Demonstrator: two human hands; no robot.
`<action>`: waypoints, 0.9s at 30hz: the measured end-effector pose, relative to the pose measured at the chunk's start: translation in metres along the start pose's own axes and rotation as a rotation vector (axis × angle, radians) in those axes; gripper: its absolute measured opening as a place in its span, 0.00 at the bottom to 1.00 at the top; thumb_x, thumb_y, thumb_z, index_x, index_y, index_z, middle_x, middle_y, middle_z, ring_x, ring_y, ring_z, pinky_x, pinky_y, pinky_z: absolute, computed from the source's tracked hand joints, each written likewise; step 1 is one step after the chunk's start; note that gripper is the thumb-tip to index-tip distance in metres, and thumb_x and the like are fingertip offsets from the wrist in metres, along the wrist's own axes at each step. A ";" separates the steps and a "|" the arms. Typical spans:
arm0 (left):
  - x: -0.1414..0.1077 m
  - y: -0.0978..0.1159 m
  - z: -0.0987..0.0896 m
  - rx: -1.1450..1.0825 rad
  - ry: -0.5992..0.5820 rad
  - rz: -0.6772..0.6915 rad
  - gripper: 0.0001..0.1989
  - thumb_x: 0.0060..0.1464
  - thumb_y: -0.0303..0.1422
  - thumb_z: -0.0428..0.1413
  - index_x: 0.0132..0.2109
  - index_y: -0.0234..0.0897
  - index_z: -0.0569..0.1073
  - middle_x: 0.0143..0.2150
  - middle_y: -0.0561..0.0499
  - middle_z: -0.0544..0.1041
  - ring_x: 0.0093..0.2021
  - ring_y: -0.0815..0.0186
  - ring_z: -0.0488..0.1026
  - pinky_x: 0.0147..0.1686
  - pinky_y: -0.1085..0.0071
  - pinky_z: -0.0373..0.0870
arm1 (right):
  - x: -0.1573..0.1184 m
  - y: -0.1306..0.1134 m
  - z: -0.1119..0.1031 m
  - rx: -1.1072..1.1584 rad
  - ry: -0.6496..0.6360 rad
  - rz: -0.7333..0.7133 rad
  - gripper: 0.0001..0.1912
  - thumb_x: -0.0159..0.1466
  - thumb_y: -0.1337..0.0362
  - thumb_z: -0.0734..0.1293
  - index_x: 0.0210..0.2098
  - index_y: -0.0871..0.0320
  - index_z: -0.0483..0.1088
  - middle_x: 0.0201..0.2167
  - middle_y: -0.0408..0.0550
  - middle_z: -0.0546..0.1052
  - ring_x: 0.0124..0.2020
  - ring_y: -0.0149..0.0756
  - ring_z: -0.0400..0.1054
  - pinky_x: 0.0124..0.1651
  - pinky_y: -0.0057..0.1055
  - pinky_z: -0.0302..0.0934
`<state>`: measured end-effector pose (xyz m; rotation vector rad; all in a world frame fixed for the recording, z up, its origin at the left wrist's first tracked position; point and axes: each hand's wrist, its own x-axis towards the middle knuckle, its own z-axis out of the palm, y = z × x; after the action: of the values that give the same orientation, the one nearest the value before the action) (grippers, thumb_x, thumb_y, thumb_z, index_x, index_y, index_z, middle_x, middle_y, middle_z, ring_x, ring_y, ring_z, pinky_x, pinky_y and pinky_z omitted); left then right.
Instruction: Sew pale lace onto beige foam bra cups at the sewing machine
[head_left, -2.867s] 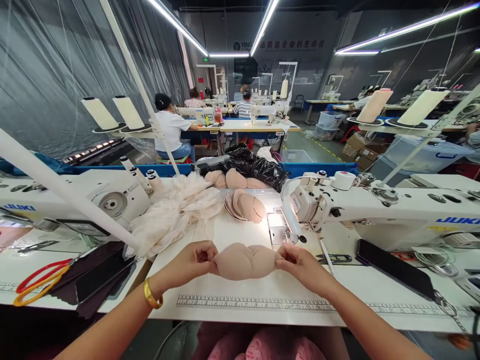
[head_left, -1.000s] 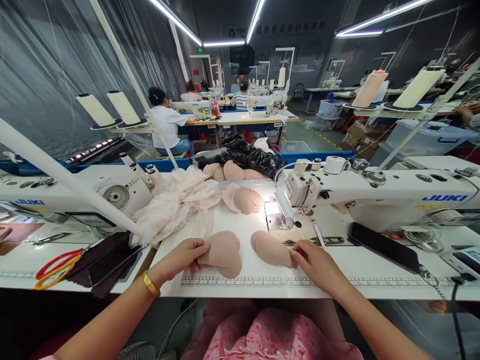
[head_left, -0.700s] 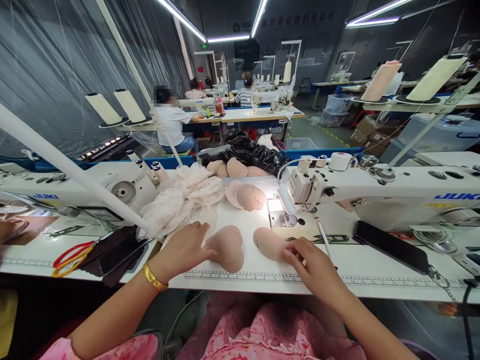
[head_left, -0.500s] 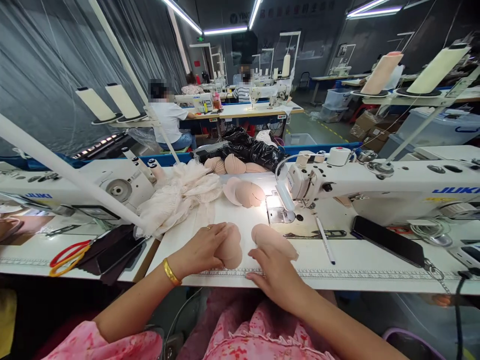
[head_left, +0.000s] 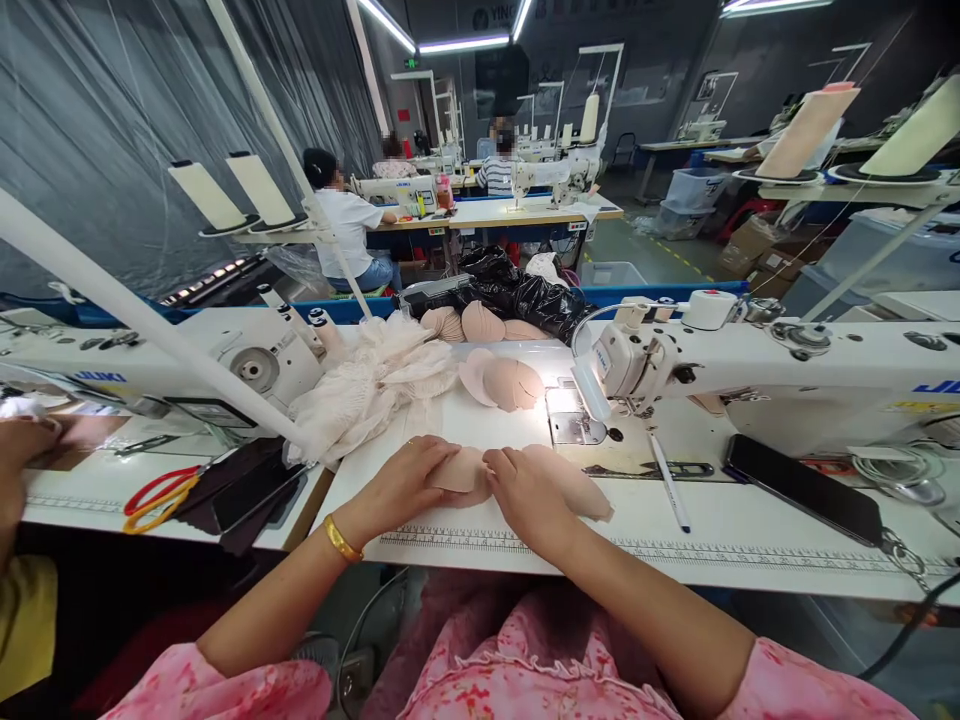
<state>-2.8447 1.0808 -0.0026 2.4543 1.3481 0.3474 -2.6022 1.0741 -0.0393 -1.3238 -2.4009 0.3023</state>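
Note:
A beige bra cup is held just above or on the white table, between my two hands. My left hand, with a gold bangle at the wrist, grips its left side with thumb and fingers. The fingertips of my right hand pinch its right edge. A second beige cup piece lies on the table, partly behind my right hand. Farther back, two overlapping bra cups rest left of the sewing machine's lit needle plate.
A sewing machine stands at the right, with a white pen and a phone before it. Gathered cream fabric lies at the left. More cups sit at the back. Scissors and a co-worker's hand are farther left.
My right hand has moved left from beside the second cup piece and closed on the edge of the cup in my left hand. That cup has been turned, and the view has shifted slightly.

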 end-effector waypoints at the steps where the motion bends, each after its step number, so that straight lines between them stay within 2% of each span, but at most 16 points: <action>1: -0.002 -0.001 0.001 0.027 -0.010 0.015 0.28 0.62 0.39 0.65 0.66 0.41 0.69 0.64 0.41 0.75 0.62 0.49 0.72 0.63 0.51 0.69 | 0.002 0.000 -0.003 0.006 0.004 -0.008 0.10 0.74 0.75 0.61 0.49 0.57 0.69 0.44 0.50 0.78 0.41 0.43 0.71 0.40 0.36 0.60; 3: -0.007 -0.003 -0.003 0.094 -0.024 0.030 0.36 0.58 0.45 0.68 0.69 0.43 0.66 0.66 0.39 0.73 0.63 0.46 0.71 0.61 0.49 0.70 | 0.005 0.002 -0.009 0.011 0.017 -0.021 0.10 0.73 0.75 0.61 0.48 0.56 0.70 0.44 0.50 0.78 0.41 0.42 0.71 0.41 0.36 0.61; 5: -0.012 -0.006 -0.017 0.192 -0.022 -0.003 0.40 0.56 0.47 0.69 0.70 0.44 0.65 0.67 0.38 0.72 0.63 0.44 0.71 0.60 0.49 0.70 | 0.006 0.006 -0.016 0.011 0.041 -0.030 0.10 0.73 0.75 0.62 0.46 0.56 0.70 0.43 0.50 0.78 0.42 0.43 0.72 0.42 0.37 0.63; 8: -0.005 -0.010 -0.049 0.383 -0.064 -0.135 0.27 0.59 0.44 0.66 0.60 0.38 0.73 0.55 0.37 0.78 0.54 0.43 0.76 0.53 0.50 0.72 | 0.005 0.016 -0.024 0.043 0.105 -0.021 0.09 0.72 0.74 0.63 0.46 0.55 0.71 0.44 0.50 0.79 0.43 0.44 0.73 0.43 0.38 0.65; 10: 0.015 -0.010 -0.067 0.458 -0.075 -0.180 0.19 0.60 0.41 0.64 0.54 0.36 0.75 0.48 0.38 0.78 0.48 0.44 0.76 0.48 0.51 0.72 | 0.004 0.024 -0.028 0.088 0.164 0.009 0.08 0.72 0.73 0.64 0.46 0.56 0.72 0.44 0.50 0.79 0.43 0.44 0.74 0.43 0.38 0.65; 12: 0.048 -0.008 -0.074 0.439 -0.018 -0.141 0.15 0.62 0.36 0.62 0.53 0.35 0.75 0.50 0.37 0.77 0.50 0.44 0.75 0.50 0.50 0.71 | 0.003 0.032 -0.031 0.132 0.214 0.031 0.08 0.72 0.72 0.64 0.47 0.55 0.71 0.43 0.49 0.79 0.41 0.43 0.74 0.40 0.37 0.65; 15: 0.105 -0.009 -0.066 0.349 0.053 -0.056 0.18 0.58 0.22 0.57 0.55 0.36 0.74 0.62 0.34 0.72 0.63 0.41 0.67 0.59 0.47 0.66 | -0.001 0.040 -0.035 0.178 0.258 0.035 0.08 0.72 0.71 0.62 0.46 0.54 0.71 0.40 0.48 0.79 0.38 0.42 0.74 0.37 0.35 0.63; 16: 0.121 -0.010 -0.062 0.320 0.052 -0.035 0.17 0.57 0.20 0.55 0.51 0.37 0.76 0.65 0.35 0.71 0.67 0.41 0.64 0.62 0.46 0.63 | -0.003 0.042 -0.037 0.190 0.262 0.037 0.08 0.72 0.70 0.61 0.45 0.54 0.71 0.39 0.48 0.79 0.37 0.41 0.74 0.37 0.35 0.63; 17: 0.133 -0.012 -0.059 0.289 0.041 -0.021 0.14 0.57 0.19 0.53 0.46 0.37 0.77 0.64 0.37 0.72 0.67 0.43 0.64 0.64 0.46 0.61 | -0.006 0.044 -0.040 0.201 0.261 0.040 0.08 0.73 0.70 0.60 0.44 0.54 0.71 0.38 0.48 0.78 0.37 0.41 0.73 0.37 0.35 0.63; 19: 0.144 -0.015 -0.058 0.205 0.017 -0.018 0.09 0.60 0.22 0.51 0.37 0.37 0.75 0.54 0.40 0.78 0.61 0.46 0.70 0.62 0.48 0.63 | -0.014 0.048 -0.045 0.232 0.252 0.050 0.09 0.72 0.69 0.59 0.42 0.54 0.70 0.37 0.48 0.78 0.37 0.41 0.73 0.37 0.35 0.64; 20: 0.142 -0.016 -0.061 0.151 0.005 -0.029 0.09 0.62 0.25 0.50 0.35 0.38 0.73 0.48 0.42 0.80 0.54 0.49 0.74 0.59 0.50 0.66 | -0.018 0.050 -0.048 0.254 0.247 0.062 0.09 0.73 0.68 0.59 0.41 0.53 0.70 0.37 0.48 0.78 0.37 0.41 0.73 0.38 0.36 0.64; 22: 0.127 -0.017 -0.069 0.048 -0.009 -0.054 0.10 0.66 0.33 0.48 0.37 0.39 0.72 0.40 0.46 0.79 0.43 0.55 0.75 0.48 0.57 0.72 | -0.024 0.055 -0.053 0.306 0.240 0.103 0.09 0.72 0.67 0.59 0.41 0.52 0.70 0.37 0.48 0.78 0.37 0.41 0.74 0.38 0.36 0.65; 25: 0.083 -0.016 -0.075 -0.254 -0.061 -0.113 0.15 0.69 0.44 0.47 0.44 0.39 0.71 0.40 0.49 0.78 0.40 0.61 0.75 0.39 0.66 0.73 | -0.028 0.060 -0.058 0.361 0.221 0.157 0.08 0.72 0.65 0.60 0.41 0.52 0.71 0.38 0.47 0.79 0.37 0.42 0.75 0.37 0.35 0.65; 27: 0.050 -0.016 -0.069 -0.630 -0.150 -0.236 0.19 0.64 0.51 0.55 0.46 0.38 0.71 0.39 0.50 0.77 0.38 0.63 0.75 0.37 0.68 0.71 | -0.028 0.063 -0.058 0.370 0.207 0.162 0.09 0.72 0.64 0.59 0.40 0.52 0.71 0.37 0.47 0.78 0.37 0.42 0.74 0.36 0.35 0.64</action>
<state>-2.8556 1.1425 0.0572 1.7528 1.2142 0.4386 -2.5157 1.0842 -0.0156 -1.3048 -1.9559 0.5917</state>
